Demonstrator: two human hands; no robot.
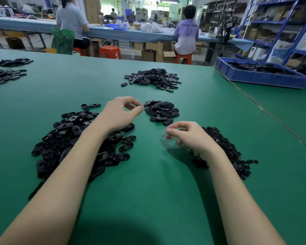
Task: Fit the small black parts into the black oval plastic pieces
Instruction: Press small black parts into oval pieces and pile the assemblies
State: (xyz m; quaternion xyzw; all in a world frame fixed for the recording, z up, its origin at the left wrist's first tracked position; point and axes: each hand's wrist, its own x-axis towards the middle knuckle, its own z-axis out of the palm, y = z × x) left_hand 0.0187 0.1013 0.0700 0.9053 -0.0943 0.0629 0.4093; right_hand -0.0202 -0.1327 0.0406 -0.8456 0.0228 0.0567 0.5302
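Note:
A big heap of black oval plastic pieces (74, 140) lies on the green table under my left forearm. My left hand (121, 113) hovers just left of a small stack of oval pieces (162, 111), fingers curled, thumb and forefinger apart, nothing in them. A pile of small black parts (228, 149) lies at the right. My right hand (187, 137) rests at that pile's left edge with fingers loosely bent and nothing visible in them.
Another heap of oval pieces (154, 78) lies farther back in the middle, and two more heaps (5, 75) at the far left. A blue bin (261, 76) of black parts stands on the adjoining table at the right. Two people sit at a far bench.

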